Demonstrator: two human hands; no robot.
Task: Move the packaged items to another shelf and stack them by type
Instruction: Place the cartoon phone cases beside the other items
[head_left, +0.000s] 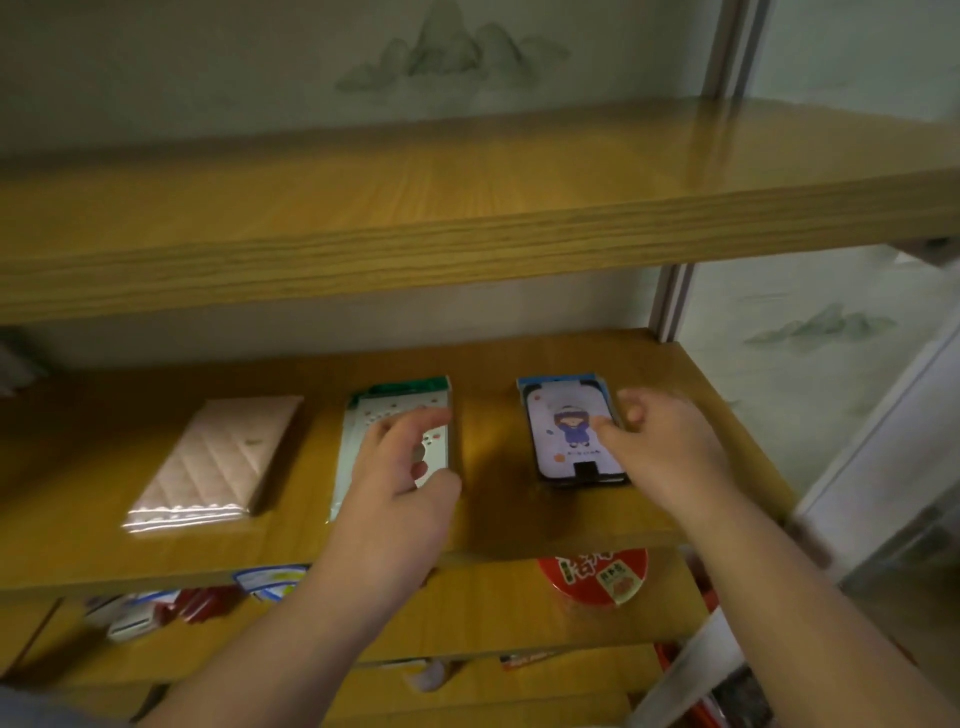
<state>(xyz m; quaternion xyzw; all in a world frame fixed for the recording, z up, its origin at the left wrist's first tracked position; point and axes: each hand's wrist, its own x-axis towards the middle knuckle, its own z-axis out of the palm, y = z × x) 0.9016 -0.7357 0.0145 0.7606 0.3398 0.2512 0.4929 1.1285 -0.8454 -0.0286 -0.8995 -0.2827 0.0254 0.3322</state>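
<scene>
The left hand lies over the right half of the green-topped pack, fingers curled loosely across its face and thumb by its near right corner, but whether it truly grasps the pack or only rests on it I cannot tell; the right hand is at the right edge of the blue-topped pack, thumb pressed onto its printed front and fingers bent beside its far right corner, and again a firm hold cannot be told from a mere touch; both forearms reach up from below and cross the front edge of the middle shelf; the two packs lie flat and apart on that shelf, the blue-topped one toward its right end, the green-topped one near the middle; a pink quilted pack lies flat to the left of them, untouched, angled toward the front edge; the top shelf above carries nothing in view; under the middle shelf, a lower shelf holds a red noodle bowl at its right end and some red and white packets at its left, blurred.
</scene>
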